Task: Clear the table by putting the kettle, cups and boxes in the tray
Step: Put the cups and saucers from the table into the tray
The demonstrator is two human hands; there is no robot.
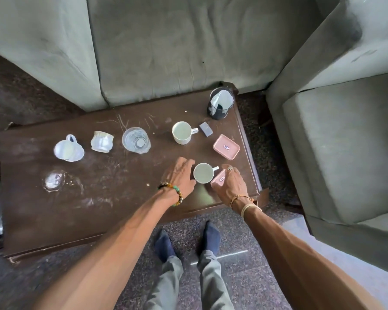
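Note:
A white cup (203, 173) stands near the front right of the dark wooden table (99, 198). My left hand (179, 175) rests against its left side, fingers curved around it. My right hand (232, 184) grips a small pink box (218, 179) just right of that cup. A second white cup (182, 132) stands further back, with a small grey box (205, 129) beside its handle. A larger pink box (226, 147) lies to the right. A dark kettle (220, 104) with an open lid stands at the back right corner. No tray is in view.
On the left half stand a white jug (68, 148), a pale ceramic pot (101, 141) and a clear glass (136, 139). A grey sofa (166, 45) runs behind the table and another (345, 142) to the right. My feet stand at the front edge.

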